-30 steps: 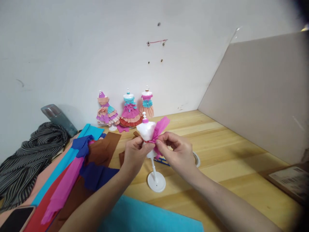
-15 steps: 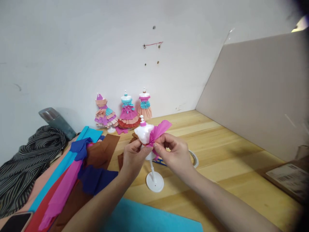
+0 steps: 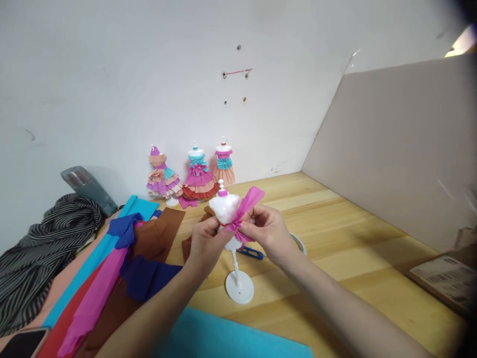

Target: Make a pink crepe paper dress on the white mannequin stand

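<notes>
A small white mannequin (image 3: 224,208) with a pink neck band stands upright on a round white base. Gathered pink crepe paper (image 3: 250,201) lies against the right side of its waist, fanning out above and below the pinched middle. My left hand (image 3: 209,243) is closed at the mannequin's left side, its thumb on the waist beside the paper. Fingers and thumb of my right hand (image 3: 269,231) pinch the pink paper from the right. A bit of red shows at the waist between the hands.
Three dressed mannequins (image 3: 199,174) stand by the wall. Coloured paper (image 3: 154,233), striped cloth (image 3: 55,248) and a bottle (image 3: 88,189) lie left. Blue scissors (image 3: 251,253) and a tape roll (image 3: 299,243) are behind my right hand. A turquoise sheet (image 3: 238,335) lies in front.
The mannequin's base has shifted slightly nearer. My right hand has moved a little left, and more of the blue handle shows below the pink paper.
</notes>
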Available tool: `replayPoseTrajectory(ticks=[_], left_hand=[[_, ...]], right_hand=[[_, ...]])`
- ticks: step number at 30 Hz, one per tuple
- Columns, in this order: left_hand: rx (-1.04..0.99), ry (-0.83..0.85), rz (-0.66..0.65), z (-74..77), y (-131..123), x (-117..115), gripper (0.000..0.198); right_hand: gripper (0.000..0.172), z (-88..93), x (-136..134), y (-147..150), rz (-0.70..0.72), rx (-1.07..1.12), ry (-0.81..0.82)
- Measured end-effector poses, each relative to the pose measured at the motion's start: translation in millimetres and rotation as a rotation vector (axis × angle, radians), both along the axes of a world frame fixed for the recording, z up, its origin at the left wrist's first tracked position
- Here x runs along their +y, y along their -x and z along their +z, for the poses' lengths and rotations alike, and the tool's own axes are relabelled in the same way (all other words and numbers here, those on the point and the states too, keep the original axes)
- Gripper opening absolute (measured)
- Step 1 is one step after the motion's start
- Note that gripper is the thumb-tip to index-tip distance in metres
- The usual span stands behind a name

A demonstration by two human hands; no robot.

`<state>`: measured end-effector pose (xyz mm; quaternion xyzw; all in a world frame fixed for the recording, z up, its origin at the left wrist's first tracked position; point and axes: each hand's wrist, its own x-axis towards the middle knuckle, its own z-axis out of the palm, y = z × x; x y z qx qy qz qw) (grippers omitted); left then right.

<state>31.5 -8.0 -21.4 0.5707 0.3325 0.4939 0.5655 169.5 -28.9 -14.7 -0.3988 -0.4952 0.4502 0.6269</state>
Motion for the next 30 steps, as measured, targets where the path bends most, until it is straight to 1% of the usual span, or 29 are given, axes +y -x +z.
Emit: replayPoseTrajectory(ticks=[4, 7, 10, 13, 15, 19, 24, 27, 30], left_hand=[[-0.031, 0.027, -0.051, 2.2, -0.1, -0.8, 0.024], [-0.061, 0.053, -0.085, 2.2, -0.7, -1.6, 0.024], [-0.086, 0.100, -0.097, -0.6, -2.4, -1.6, 0.024], [-0.135, 0.175, -0.117, -5.9, -4.5, 0.4, 0.033], [-0.155, 0.224, -0.138, -8.7, -5.8, 2.1, 0.040], [-0.159, 0.288, -0.185, -9.3, -8.0, 3.4, 0.045], [-0.184, 0.375, -0.211, -9.6, -8.3, 4.2, 0.046], [-0.203, 0.393, -0.211, -10.3, -7.4, 4.8, 0.046], [-0.218, 0.407, -0.228, -7.9, -6.8, 5.9, 0.046]], right_hand=[[0.037, -0.6, 4.2, -6.1, 0.068, 0.039, 0.080], [0.040, -0.7, 4.9, -7.3, 0.062, 0.054, 0.140], [0.045, 0.5, 4.2, -6.9, 0.059, 0.056, 0.162], [0.046, 0.6, 4.4, -7.4, 0.086, 0.063, 0.204], [0.044, -0.4, 5.3, -8.4, 0.140, 0.059, 0.226], [0.042, -1.1, 5.3, -8.8, 0.236, 0.074, 0.222], [0.045, 3.8, 2.0, -7.9, 0.318, 0.173, 0.249], [0.043, 4.8, 2.1, -10.1, 0.381, 0.194, 0.227], [0.048, 4.7, 3.7, -15.0, 0.407, 0.178, 0.180]])
